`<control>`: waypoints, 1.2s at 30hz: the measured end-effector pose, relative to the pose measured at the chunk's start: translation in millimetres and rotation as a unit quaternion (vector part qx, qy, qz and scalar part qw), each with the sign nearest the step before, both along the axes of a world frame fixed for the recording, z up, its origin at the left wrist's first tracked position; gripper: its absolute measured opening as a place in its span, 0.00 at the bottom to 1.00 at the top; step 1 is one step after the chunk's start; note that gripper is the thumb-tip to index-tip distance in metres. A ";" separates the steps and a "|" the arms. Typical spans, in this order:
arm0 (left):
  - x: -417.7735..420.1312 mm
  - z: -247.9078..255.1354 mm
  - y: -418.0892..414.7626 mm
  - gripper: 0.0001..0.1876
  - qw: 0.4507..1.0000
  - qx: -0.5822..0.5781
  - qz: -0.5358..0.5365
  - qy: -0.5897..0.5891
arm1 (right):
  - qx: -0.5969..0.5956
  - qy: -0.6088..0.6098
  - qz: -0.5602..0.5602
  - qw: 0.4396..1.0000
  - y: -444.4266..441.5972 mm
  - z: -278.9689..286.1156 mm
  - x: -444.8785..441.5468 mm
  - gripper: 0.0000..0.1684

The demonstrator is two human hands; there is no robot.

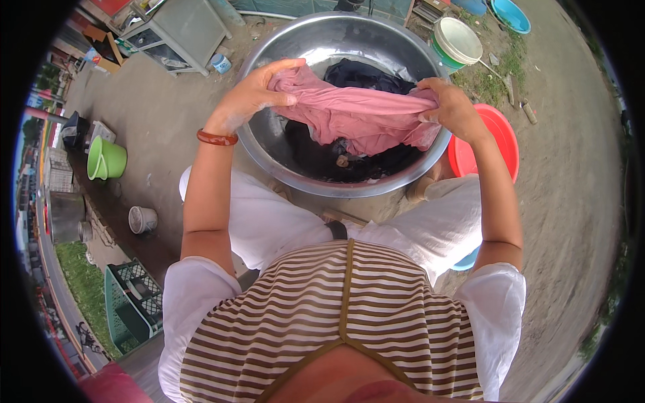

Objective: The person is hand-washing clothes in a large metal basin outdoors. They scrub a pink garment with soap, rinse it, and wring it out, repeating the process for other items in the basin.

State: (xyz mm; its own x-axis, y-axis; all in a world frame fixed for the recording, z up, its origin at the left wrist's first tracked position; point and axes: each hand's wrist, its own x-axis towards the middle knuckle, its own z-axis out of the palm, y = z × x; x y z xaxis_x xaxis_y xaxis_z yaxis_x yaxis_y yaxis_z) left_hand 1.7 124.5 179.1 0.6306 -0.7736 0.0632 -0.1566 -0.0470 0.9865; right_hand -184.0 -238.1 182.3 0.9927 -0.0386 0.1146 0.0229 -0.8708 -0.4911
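A pink cloth garment (352,108) is stretched between my two hands above a large metal basin (282,43). My left hand (264,88) grips its left end, with suds on the wrist beside a reddish-brown bangle (217,137). At the right end, my right hand (448,103) holds the fabric bunched between thumb and fingers. Dark wet cloth (365,75) lies in the basin behind the pink garment, and more dark cloth or dark water shows in front of it. A small brownish lump (342,161) sits below the garment's lower edge; what it is I cannot tell.
Right of the basin stand a red plastic tub (486,143) and a white-and-green bucket (457,43). A grey metal cabinet (184,35) and a small blue-and-white container (220,63) are at the back left. Farther left are a lime-green bucket (106,158), a small white pail (143,219) and a green plastic crate (118,312).
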 end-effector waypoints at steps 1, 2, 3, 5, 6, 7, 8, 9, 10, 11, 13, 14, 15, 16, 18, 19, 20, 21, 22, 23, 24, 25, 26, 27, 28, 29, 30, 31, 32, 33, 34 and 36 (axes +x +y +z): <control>-0.9 0.7 2.4 0.32 0.995 0.082 -0.033 -0.052 | -0.048 -0.011 -0.024 0.998 0.9 -0.9 -1.3 0.26; -1.4 -0.2 4.2 0.28 0.957 0.150 -0.047 -0.243 | -0.097 -0.023 -0.048 0.994 1.0 -1.0 -2.0 0.24; 1.0 -0.7 5.2 0.26 0.934 0.206 -0.012 -0.292 | -0.142 -0.052 -0.046 0.987 2.2 -0.3 -1.4 0.21; 6.1 -2.8 0.8 0.22 0.864 0.280 0.058 -0.414 | -0.085 -0.195 -0.060 0.975 7.7 5.7 0.0 0.14; 8.2 -3.7 -5.5 0.19 0.838 0.248 0.160 -0.459 | -0.007 -0.216 -0.067 0.974 15.3 10.1 0.2 0.13; 7.6 -5.0 -13.4 0.18 0.836 0.196 0.258 -0.442 | 0.079 -0.209 -0.103 0.969 25.5 15.5 1.1 0.12; 6.7 -6.4 -26.1 0.16 0.858 0.122 0.346 -0.360 | 0.273 -0.175 -0.105 0.940 41.8 19.3 1.7 0.10; 2.2 -9.8 -40.3 0.15 0.889 -0.001 0.395 -0.230 | 0.455 -0.107 -0.168 0.868 56.8 24.8 -0.5 0.07; -4.8 -15.3 -56.6 0.16 0.914 -0.164 0.371 -0.031 | 0.547 -0.180 -0.104 0.811 84.7 23.2 0.9 0.08; -15.1 -23.4 -74.5 0.19 0.874 -0.306 0.354 0.133 | 0.604 -0.118 -0.089 0.783 106.7 24.0 0.0 0.11; -39.5 -42.8 -97.9 0.23 0.805 -0.452 0.145 0.356 | 0.602 -0.013 -0.023 0.798 163.6 10.1 -1.9 0.22; -47.3 -51.5 -104.9 0.24 0.790 -0.454 0.081 0.404 | 0.456 -0.072 0.064 0.885 191.5 -2.5 1.1 0.33; -55.8 -61.3 -108.5 0.24 0.789 -0.435 0.072 0.428 | 0.360 -0.020 0.111 0.926 211.3 -13.3 -1.3 0.42; -58.7 -68.4 -108.1 0.24 0.790 -0.415 0.076 0.444 | 0.188 -0.052 0.145 0.970 219.8 -25.6 0.0 0.46; -59.4 -79.6 -103.8 0.24 0.795 -0.389 0.085 0.458 | 0.154 -0.135 0.175 0.963 220.0 -43.9 -1.7 0.42; -56.0 -82.3 -100.2 0.24 0.798 -0.382 0.087 0.458 | 0.189 -0.144 0.182 0.954 210.4 -49.3 -0.1 0.39; -53.7 -85.1 -99.1 0.24 0.800 -0.378 0.087 0.458 | 0.263 -0.112 0.165 0.944 194.3 -51.3 -1.5 0.34; -50.8 -86.5 -98.9 0.24 0.801 -0.375 0.089 0.458 | 0.348 -0.113 0.159 0.917 173.0 -50.1 0.3 0.29; -48.2 -87.5 -99.1 0.24 0.800 -0.374 0.091 0.460 | 0.365 -0.133 0.108 0.915 152.1 -46.5 -1.3 0.22; -47.3 -88.9 -101.3 0.24 0.798 -0.374 0.091 0.464 | 0.446 -0.092 0.072 0.888 127.2 -41.9 -0.8 0.20; -46.3 -89.6 -102.3 0.25 0.797 -0.374 0.092 0.465 | 0.478 -0.139 0.021 0.867 103.1 -38.0 3.8 0.16; -47.2 -91.3 -104.0 0.25 0.798 -0.373 0.092 0.465 | 0.536 -0.186 -0.034 0.823 77.2 -35.4 4.6 0.14; -47.6 -92.5 -103.7 0.25 0.799 -0.369 0.095 0.465 | 0.539 -0.227 -0.127 0.801 50.5 -35.9 9.2 0.13; -48.8 -94.5 -102.5 0.25 0.801 -0.366 0.099 0.464 | 0.533 -0.289 -0.173 0.776 23.2 -39.2 12.1 0.12; -49.2 -96.3 -99.4 0.25 0.804 -0.359 0.105 0.462 | 0.548 -0.312 -0.233 0.740 -2.9 -48.0 12.0 0.12; -48.4 -98.3 -94.9 0.25 0.810 -0.350 0.110 0.459 | 0.554 -0.337 -0.299 0.700 -28.7 -60.5 12.1 0.11; -47.1 -100.2 -89.2 0.25 0.813 -0.343 0.114 0.456 | 0.574 -0.354 -0.310 0.670 -52.5 -77.6 7.8 0.11; -44.7 -101.6 -83.2 0.25 0.816 -0.339 0.120 0.454 | 0.597 -0.353 -0.367 0.620 -74.2 -97.6 2.8 0.11; -43.2 -102.8 -78.3 0.25 0.819 -0.332 0.123 0.452 | 0.586 -0.352 -0.415 0.600 -91.8 -119.6 -1.5 0.11; -41.2 -103.6 -75.1 0.25 0.822 -0.326 0.126 0.451 | 0.585 -0.343 -0.447 0.583 -105.7 -143.8 -7.6 0.10; -39.6 -103.8 -72.5 0.26 0.824 -0.323 0.128 0.446 | 0.605 -0.339 -0.468 0.547 -115.3 -167.9 -10.3 0.09; -36.8 -104.4 -73.0 0.26 0.829 -0.312 0.132 0.445 | 0.604 -0.298 -0.497 0.546 -123.8 -217.5 -12.2 0.08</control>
State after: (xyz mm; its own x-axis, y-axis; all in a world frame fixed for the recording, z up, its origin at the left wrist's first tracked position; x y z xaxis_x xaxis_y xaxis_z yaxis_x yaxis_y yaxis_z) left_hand -35.1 51.5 74.7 0.7848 -0.5922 -0.1824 0.5803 0.5992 0.5515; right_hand -196.2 -361.9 -35.2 0.2117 -0.9304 -0.2993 0.3037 0.3537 -0.8847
